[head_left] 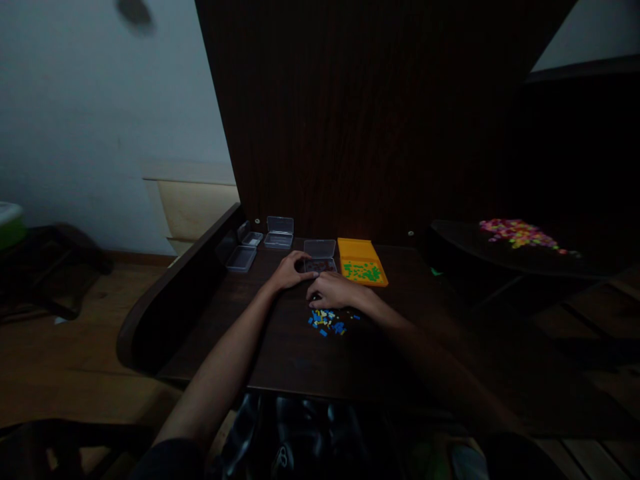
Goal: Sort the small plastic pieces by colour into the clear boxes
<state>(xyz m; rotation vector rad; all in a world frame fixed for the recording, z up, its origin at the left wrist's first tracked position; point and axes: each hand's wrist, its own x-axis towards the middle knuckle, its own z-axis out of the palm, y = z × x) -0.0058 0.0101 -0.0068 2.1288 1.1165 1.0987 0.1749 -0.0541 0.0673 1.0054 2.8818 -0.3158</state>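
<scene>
A clear plastic box (pixel 327 264) lies with its lid raised on the dark table, small dark pieces inside it. My left hand (pixel 290 272) grips its left side, with the fingers at the rear left corner and the thumb along the front edge. Close in front of the box is my right hand (pixel 331 291), fingers curled down and closed; whatever they hold is hidden. Just below that hand is a loose pile of small blue, yellow and white bricks (pixel 325 320). To the right stands an open orange case (pixel 357 249) with many small green pieces (pixel 367 272).
More clear plastic boxes, a flat one (pixel 242 259) and an open one (pixel 279 233), stand at the back left by the raised wooden side (pixel 175 293). A dark panel (pixel 350 120) rises behind. Pink and yellow pieces (pixel 523 235) cover part of a surface at right.
</scene>
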